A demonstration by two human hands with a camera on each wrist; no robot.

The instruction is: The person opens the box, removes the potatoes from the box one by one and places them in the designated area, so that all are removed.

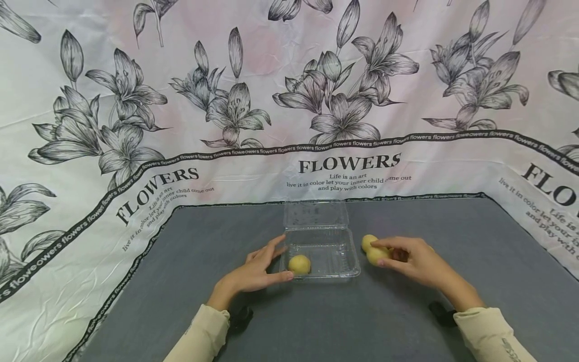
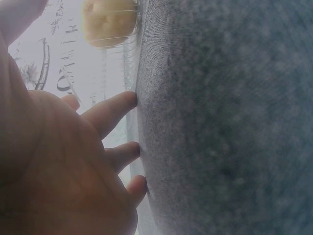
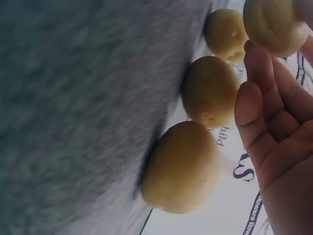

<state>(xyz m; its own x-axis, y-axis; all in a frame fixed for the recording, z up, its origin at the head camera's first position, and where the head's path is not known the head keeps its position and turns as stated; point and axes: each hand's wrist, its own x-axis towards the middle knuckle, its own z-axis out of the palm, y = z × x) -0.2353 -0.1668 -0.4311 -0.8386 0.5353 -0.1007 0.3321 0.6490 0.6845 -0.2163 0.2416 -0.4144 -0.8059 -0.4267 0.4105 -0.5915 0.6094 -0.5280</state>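
Note:
A clear plastic clamshell box (image 1: 334, 256) lies on the grey table with its lid (image 1: 315, 214) tipped back. One potato (image 1: 299, 264) sits inside at its front left corner. My left hand (image 1: 253, 271) is spread at the box's left side, thumb at the front corner near that potato; in the left wrist view its fingertips (image 2: 129, 99) reach the box edge. To the right of the box, my right hand (image 1: 418, 261) pinches a potato (image 3: 274, 24) between thumb and fingers. Three more potatoes (image 3: 210, 91) lie in a row beside it, mostly hidden behind the hand in the head view.
A grey cloth-like surface covers the table (image 1: 316, 317). Behind and at both sides hangs a white and pink flower-printed curtain (image 1: 253, 176), meeting the table's far edge just behind the box lid. Dark wrist devices (image 1: 241, 319) sit under both forearms.

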